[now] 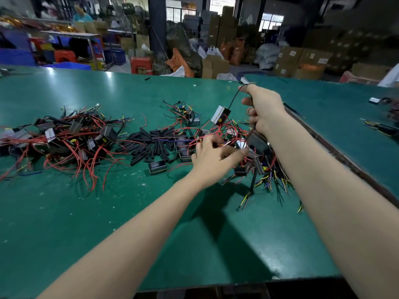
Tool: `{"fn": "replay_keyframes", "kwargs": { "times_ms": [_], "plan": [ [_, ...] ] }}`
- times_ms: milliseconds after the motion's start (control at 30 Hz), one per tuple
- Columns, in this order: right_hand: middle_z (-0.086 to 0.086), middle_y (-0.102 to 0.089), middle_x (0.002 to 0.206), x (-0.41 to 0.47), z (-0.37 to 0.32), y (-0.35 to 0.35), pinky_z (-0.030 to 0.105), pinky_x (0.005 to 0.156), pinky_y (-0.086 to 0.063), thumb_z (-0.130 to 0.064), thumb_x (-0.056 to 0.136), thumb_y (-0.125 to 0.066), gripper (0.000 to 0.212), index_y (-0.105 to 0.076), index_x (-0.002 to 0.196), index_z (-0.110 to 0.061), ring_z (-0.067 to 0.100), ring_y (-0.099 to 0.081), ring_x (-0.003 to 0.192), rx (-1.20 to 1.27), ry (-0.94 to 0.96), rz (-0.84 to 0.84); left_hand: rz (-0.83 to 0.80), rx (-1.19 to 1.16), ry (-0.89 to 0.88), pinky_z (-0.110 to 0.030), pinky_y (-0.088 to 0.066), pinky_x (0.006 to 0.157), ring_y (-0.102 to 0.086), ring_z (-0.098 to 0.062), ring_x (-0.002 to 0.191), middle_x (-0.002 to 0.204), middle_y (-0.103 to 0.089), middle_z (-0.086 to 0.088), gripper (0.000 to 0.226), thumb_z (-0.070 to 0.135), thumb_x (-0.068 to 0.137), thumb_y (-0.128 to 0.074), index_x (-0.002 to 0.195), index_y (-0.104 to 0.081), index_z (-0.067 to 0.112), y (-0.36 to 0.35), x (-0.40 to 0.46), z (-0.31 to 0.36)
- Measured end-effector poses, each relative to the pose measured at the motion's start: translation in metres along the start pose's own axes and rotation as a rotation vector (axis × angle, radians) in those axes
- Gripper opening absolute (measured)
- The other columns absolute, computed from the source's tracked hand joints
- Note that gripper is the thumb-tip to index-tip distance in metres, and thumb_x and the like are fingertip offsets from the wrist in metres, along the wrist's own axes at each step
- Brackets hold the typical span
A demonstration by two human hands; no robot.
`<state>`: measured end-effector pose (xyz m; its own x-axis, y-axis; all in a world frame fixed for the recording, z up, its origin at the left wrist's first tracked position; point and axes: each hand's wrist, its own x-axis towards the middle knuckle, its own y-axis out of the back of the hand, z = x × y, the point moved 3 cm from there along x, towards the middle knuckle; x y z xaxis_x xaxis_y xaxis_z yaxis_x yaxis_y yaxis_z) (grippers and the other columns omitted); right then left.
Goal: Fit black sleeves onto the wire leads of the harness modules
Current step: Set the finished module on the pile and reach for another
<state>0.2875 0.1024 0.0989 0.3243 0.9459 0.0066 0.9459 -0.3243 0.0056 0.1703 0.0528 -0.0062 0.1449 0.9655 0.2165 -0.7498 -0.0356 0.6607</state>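
Centrally, on the green table (151, 212), the person's two bare forearms are reaching fwd. over a tangle of harness modules w/ red leads. Right hand (264, 113), raised above the table, is clenching a bundle of black wire leads (234, 98); one module (220, 115) is dangling from these, tilted, clear of the surface, and a second grey module (257, 141) is hanging just below the fist. Left hand (212, 153), lower and to the left, is lying on the right-hand heap of modules (244, 160), fingers curling into the red wires; whether it is actually gripping one is unclear (motion blur). Black sleeves (149, 145) are lying loose in a pile at mid-table, between the right-hand heap and a larger left-hand heap of modules (64, 139). One single module (157, 167) is sitting apart, just in front of the sleeves. Background: cardboard boxes (302, 59), blue crates (17, 57), and a seated person (81, 16) at a far bench, all blurred.
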Motion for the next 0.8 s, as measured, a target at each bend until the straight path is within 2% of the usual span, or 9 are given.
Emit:
{"fn": "replay_keyframes", "kwargs": {
  "times_ms": [67, 167, 267, 333, 400, 500, 567, 667, 800],
  "plan": [
    [-0.002, -0.052, 0.066, 0.004, 0.003, 0.005, 0.014, 0.033, -0.017, -0.021, 0.086, -0.062, 0.008, -0.060, 0.078, -0.020, 0.008, -0.027, 0.037, 0.049, -0.045, 0.038, 0.011, 0.066, -0.044, -0.032, -0.022, 0.087, -0.026, -0.016, 0.103, 0.101, -0.028, 0.006, 0.036, 0.074, 0.071, -0.056, 0.089, -0.063, 0.044, -0.001, -0.002, 0.001],
    [-0.001, -0.052, 0.068, 0.011, 0.010, 0.012, 0.016, 0.035, -0.023, -0.016, 0.092, -0.054, 0.012, -0.054, 0.079, -0.018, 0.009, -0.032, 0.045, 0.124, -0.116, 0.070, 0.036, 0.022, -0.027, -0.032, -0.029, 0.088, -0.035, -0.022, 0.107, 0.095, -0.037, 0.003, 0.010, 0.042, 0.085, -0.062, 0.088, -0.062, 0.033, -0.004, -0.001, 0.003],
    [0.008, -0.053, 0.087, 0.013, 0.015, 0.016, 0.022, 0.058, -0.040, -0.016, 0.098, -0.041, 0.011, -0.050, 0.094, -0.011, 0.012, -0.050, 0.069, -0.228, -0.088, 0.017, 0.090, -0.306, 0.048, -0.035, -0.038, 0.087, -0.049, -0.026, 0.098, 0.086, -0.054, 0.003, 0.013, 0.022, 0.091, -0.052, 0.078, -0.051, 0.024, 0.002, 0.003, 0.009],
    [0.015, -0.052, 0.112, 0.014, 0.026, 0.022, 0.031, 0.073, -0.043, -0.022, 0.094, -0.050, 0.031, -0.049, 0.119, -0.004, 0.018, -0.053, 0.089, -0.508, -0.065, -0.030, 0.143, -0.627, 0.110, -0.029, -0.043, 0.072, -0.057, -0.017, 0.075, 0.075, -0.063, 0.006, 0.013, 0.016, 0.093, -0.046, 0.080, -0.049, 0.017, 0.011, 0.007, 0.011],
    [0.013, -0.051, 0.116, 0.012, 0.038, 0.027, 0.033, 0.076, -0.042, -0.029, 0.090, -0.057, 0.048, -0.047, 0.128, -0.002, 0.018, -0.049, 0.083, -0.615, -0.078, -0.113, 0.184, -0.776, 0.123, -0.024, -0.043, 0.061, -0.056, -0.009, 0.058, 0.066, -0.065, 0.006, 0.021, 0.017, 0.097, -0.041, 0.078, -0.049, 0.015, 0.023, 0.012, 0.013],
    [0.011, -0.062, 0.105, 0.000, 0.048, 0.027, 0.030, 0.077, -0.045, -0.034, 0.094, -0.054, 0.044, -0.057, 0.122, -0.001, 0.022, -0.055, 0.087, -0.676, 0.037, -0.183, 0.221, -0.915, 0.110, -0.028, -0.042, 0.070, -0.055, -0.014, 0.068, 0.061, -0.061, 0.006, 0.034, 0.027, 0.102, -0.039, 0.071, -0.050, 0.017, 0.043, 0.025, 0.020],
    [0.006, -0.063, 0.109, -0.011, 0.053, 0.025, 0.033, 0.090, -0.046, -0.043, 0.096, -0.050, 0.043, -0.059, 0.120, -0.008, 0.022, -0.059, 0.100, -0.569, 0.176, -0.176, 0.194, -1.102, 0.180, -0.028, -0.038, 0.066, -0.056, -0.011, 0.067, 0.056, -0.059, 0.011, 0.034, 0.033, 0.102, -0.039, 0.071, -0.047, 0.020, 0.058, 0.036, 0.028],
    [-0.002, -0.061, 0.111, -0.030, 0.062, 0.017, 0.030, 0.093, -0.045, -0.047, 0.092, -0.056, 0.042, -0.051, 0.124, -0.020, 0.010, -0.058, 0.101, -0.372, 0.268, -0.290, 0.044, -1.183, 0.273, -0.022, -0.038, 0.060, -0.058, -0.004, 0.056, 0.067, -0.059, 0.008, 0.038, 0.046, 0.099, -0.040, 0.069, -0.045, 0.023, 0.077, 0.040, 0.046],
    [-0.004, -0.062, 0.099, -0.027, 0.072, 0.007, 0.028, 0.082, -0.043, -0.033, 0.089, -0.065, 0.036, -0.057, 0.121, -0.020, 0.018, -0.057, 0.093, -0.731, 0.339, -0.292, -0.067, -1.185, 0.158, -0.026, -0.047, 0.066, -0.056, -0.009, 0.066, 0.057, -0.060, 0.007, 0.031, 0.034, 0.089, -0.062, 0.065, -0.051, 0.019, 0.099, 0.036, 0.076]
  ]
}}
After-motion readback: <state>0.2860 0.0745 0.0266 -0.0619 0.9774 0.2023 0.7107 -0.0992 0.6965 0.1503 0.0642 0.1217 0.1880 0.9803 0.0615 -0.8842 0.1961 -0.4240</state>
